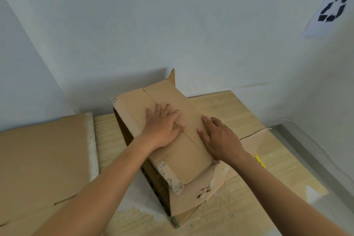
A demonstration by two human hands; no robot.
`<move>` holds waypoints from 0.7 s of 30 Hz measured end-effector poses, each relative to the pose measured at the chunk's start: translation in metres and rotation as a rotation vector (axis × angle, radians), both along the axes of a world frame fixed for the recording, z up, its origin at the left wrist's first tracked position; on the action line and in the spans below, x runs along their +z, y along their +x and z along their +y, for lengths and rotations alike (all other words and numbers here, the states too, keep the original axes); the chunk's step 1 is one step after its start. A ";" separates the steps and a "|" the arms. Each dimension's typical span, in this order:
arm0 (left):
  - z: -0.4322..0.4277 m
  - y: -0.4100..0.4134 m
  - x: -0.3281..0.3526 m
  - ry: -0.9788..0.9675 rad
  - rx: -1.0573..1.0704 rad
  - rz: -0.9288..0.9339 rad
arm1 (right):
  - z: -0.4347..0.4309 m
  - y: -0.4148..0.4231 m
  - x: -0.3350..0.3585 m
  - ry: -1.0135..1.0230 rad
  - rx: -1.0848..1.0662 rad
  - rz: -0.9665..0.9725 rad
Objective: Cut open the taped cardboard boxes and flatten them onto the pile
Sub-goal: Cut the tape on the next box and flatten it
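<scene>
Left grip (162, 126), right grip (220, 138), both flat.

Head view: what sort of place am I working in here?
Probably an indoor cardboard recycling corner: a white paper sign with a black recycling symbol on the pale wall, a flattened brown cardboard sheet at left, a light wooden table.

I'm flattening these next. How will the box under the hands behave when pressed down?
The box probably folds rather than resists: its top sits skewed over a leaning side wall. It may slide on the smooth table under the left hand and right hand. Its frayed near edge could tear further.
</scene>
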State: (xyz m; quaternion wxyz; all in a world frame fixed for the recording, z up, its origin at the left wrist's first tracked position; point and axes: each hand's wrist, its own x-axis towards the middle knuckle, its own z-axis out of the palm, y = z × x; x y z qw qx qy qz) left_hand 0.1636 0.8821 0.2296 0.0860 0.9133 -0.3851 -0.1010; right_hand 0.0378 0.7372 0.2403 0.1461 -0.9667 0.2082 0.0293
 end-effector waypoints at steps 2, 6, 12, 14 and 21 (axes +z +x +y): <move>-0.010 -0.004 -0.004 -0.018 -0.005 0.015 | 0.000 -0.003 0.004 -0.010 0.003 0.011; -0.019 0.003 -0.009 -0.049 -0.072 -0.015 | -0.003 -0.013 0.010 -0.012 0.045 0.068; -0.045 0.006 0.003 -0.055 -0.030 0.003 | -0.035 -0.011 0.022 0.045 0.191 0.175; -0.060 -0.003 0.009 -0.051 0.036 -0.041 | -0.052 -0.009 0.028 0.043 0.243 0.197; -0.103 -0.028 0.009 0.040 0.295 -0.066 | -0.125 0.017 0.038 0.007 0.318 0.184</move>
